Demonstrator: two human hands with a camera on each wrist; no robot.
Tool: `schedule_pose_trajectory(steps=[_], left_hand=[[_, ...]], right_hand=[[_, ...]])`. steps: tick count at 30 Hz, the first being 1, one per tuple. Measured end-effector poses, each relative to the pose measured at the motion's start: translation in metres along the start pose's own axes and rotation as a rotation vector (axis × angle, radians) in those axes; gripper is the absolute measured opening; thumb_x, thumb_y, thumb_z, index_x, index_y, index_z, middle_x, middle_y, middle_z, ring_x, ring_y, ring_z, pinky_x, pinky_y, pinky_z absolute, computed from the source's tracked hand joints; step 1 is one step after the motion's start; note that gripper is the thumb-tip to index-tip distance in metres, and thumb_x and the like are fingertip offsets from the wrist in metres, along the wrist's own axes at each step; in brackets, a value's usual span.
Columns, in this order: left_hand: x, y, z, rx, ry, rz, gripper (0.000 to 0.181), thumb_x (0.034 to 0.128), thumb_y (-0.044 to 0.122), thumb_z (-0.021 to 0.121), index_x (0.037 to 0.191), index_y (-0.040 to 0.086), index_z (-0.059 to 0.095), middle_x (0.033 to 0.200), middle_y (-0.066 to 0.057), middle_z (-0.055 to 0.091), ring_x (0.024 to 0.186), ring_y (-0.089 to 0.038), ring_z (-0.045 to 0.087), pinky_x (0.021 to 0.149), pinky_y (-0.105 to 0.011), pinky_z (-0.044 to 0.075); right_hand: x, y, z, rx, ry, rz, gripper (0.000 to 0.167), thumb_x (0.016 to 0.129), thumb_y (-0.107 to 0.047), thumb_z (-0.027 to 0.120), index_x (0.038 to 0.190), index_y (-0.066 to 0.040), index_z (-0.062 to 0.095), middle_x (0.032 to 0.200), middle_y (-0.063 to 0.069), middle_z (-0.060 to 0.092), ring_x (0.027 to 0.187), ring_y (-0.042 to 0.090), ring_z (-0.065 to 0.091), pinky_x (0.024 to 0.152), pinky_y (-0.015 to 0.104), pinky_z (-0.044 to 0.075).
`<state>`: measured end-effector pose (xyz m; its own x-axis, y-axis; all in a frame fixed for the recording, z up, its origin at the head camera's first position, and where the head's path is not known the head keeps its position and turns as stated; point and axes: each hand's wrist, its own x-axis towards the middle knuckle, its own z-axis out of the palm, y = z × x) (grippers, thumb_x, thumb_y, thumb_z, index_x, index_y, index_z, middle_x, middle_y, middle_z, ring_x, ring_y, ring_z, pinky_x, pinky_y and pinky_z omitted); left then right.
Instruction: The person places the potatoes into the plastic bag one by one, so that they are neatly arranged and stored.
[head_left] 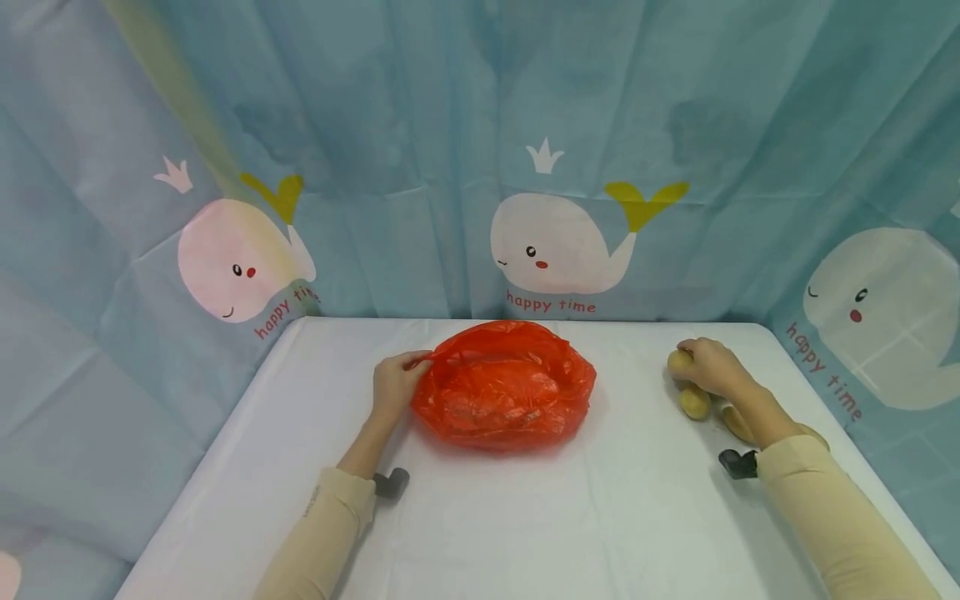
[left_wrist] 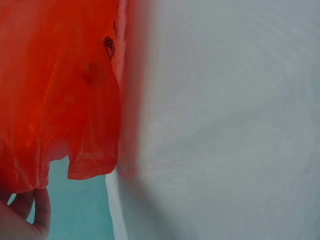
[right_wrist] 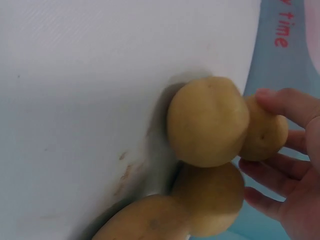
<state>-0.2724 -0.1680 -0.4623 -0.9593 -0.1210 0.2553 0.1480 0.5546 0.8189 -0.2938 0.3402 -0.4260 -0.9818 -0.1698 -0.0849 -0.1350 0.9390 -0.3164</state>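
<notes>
Red plastic bag (head_left: pixel 517 396) pinched at rim by left hand (head_left: pixel 393 387), likely to steady its open mouth; one potato (right_wrist: pixel 265 131) grasped by right hand (head_left: pixel 716 367), near other potatoes (right_wrist: pixel 207 122).

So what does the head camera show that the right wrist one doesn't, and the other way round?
Only the head view: the left hand pinching the edge of the red bag, and a white crown printed on the blue curtain.
Only the right wrist view: brownish smudges near the potatoes.
Both: the right hand holding a potato, the potatoes, the white tabletop, and some curtain.
</notes>
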Motion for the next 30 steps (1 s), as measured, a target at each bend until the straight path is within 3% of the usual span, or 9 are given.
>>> schedule_pose_trajectory(steps=[9, 16, 23, 30], left_hand=[[0.0, 0.001, 0.001, 0.002, 0.007, -0.023, 0.024, 0.0928, 0.018, 0.066, 0.112, 0.006, 0.073, 0.109, -0.014, 0.074, 0.106, -0.03, 0.067, 0.095, -0.042, 0.055], [-0.001, 0.0, 0.003, -0.016, 0.012, -0.023, 0.024, 0.0935, 0.019, 0.065, 0.111, 0.005, 0.073, 0.108, -0.015, 0.074, 0.104, -0.031, 0.067, 0.093, -0.043, 0.056], [-0.003, 0.001, 0.002, -0.027, 0.001, -0.062, 0.024, 0.0935, 0.02, 0.065, 0.111, 0.006, 0.073, 0.107, -0.014, 0.074, 0.103, -0.03, 0.066, 0.093, -0.042, 0.056], [-0.004, 0.002, 0.004, -0.005, 0.028, -0.048, 0.022, 0.0931, 0.017, 0.065, 0.108, 0.005, 0.074, 0.105, -0.014, 0.075, 0.102, -0.03, 0.067, 0.092, -0.042, 0.056]], right_hand=[[0.004, -0.013, -0.003, 0.077, 0.023, -0.016, 0.06, 0.089, -0.026, 0.065, 0.131, 0.014, 0.049, 0.124, 0.035, 0.057, 0.107, 0.043, 0.055, 0.094, 0.06, 0.045], [0.006, -0.031, -0.009, 0.107, 0.034, -0.055, 0.062, 0.088, -0.027, 0.067, 0.132, 0.014, 0.05, 0.124, 0.033, 0.059, 0.103, 0.037, 0.057, 0.089, 0.053, 0.048], [0.007, -0.053, -0.012, 0.15, 0.031, -0.086, 0.062, 0.087, -0.028, 0.07, 0.132, 0.01, 0.051, 0.114, 0.024, 0.061, 0.095, 0.031, 0.056, 0.08, 0.041, 0.05], [0.005, -0.08, -0.014, 0.164, 0.096, -0.159, 0.057, 0.086, -0.026, 0.073, 0.129, 0.007, 0.056, 0.11, 0.02, 0.063, 0.099, 0.032, 0.055, 0.081, 0.041, 0.051]])
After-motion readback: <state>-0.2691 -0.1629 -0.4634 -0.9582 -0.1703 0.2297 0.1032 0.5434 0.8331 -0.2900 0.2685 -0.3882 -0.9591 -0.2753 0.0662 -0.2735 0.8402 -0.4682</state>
